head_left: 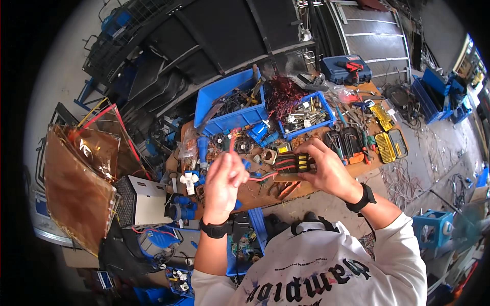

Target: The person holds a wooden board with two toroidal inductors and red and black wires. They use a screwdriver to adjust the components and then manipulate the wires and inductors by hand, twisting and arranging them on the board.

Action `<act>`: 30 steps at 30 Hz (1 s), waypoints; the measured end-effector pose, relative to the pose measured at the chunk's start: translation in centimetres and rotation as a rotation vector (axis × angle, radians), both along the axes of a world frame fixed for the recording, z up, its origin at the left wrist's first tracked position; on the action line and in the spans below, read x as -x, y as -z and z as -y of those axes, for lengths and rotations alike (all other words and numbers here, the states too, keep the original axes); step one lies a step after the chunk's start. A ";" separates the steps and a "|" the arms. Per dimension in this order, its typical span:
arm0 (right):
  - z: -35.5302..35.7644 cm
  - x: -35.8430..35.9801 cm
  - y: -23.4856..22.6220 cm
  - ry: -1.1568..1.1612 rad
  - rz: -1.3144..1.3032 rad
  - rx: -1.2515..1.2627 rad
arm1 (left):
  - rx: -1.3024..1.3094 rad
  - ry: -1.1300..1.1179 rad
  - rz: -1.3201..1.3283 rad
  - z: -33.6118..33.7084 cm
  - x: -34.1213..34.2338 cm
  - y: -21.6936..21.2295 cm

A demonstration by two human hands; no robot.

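Red wire is being pinched by the closed left hand, a black block by the half-curled right hand, hard tugging possibly straining the wire.

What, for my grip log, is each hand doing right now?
Left hand: closed, holding a red wire.
Right hand: closed on a black-and-yellow block.

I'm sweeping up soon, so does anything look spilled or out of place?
Yes: loose wires lie strewn across the floor to the right of the workbench; they look odd because they are scattered rather than bundled.
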State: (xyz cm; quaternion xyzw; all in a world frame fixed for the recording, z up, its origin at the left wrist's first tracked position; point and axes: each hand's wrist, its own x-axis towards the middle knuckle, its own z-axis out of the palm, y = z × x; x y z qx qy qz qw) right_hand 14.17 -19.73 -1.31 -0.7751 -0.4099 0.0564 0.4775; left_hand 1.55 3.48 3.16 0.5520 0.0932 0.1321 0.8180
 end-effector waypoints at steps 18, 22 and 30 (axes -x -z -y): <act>0.0 1.1 -2.7 -0.073 -0.120 -0.251 | -0.399 -0.462 -0.106 -0.2 -2.1 3.6; -0.2 1.3 -3.1 -0.112 -0.060 -0.240 | -0.563 -0.484 0.062 -1.0 -2.4 3.0; 0.4 1.4 -3.9 -0.155 -0.230 -0.487 | 0.302 -0.376 -0.009 -7.2 -1.3 5.5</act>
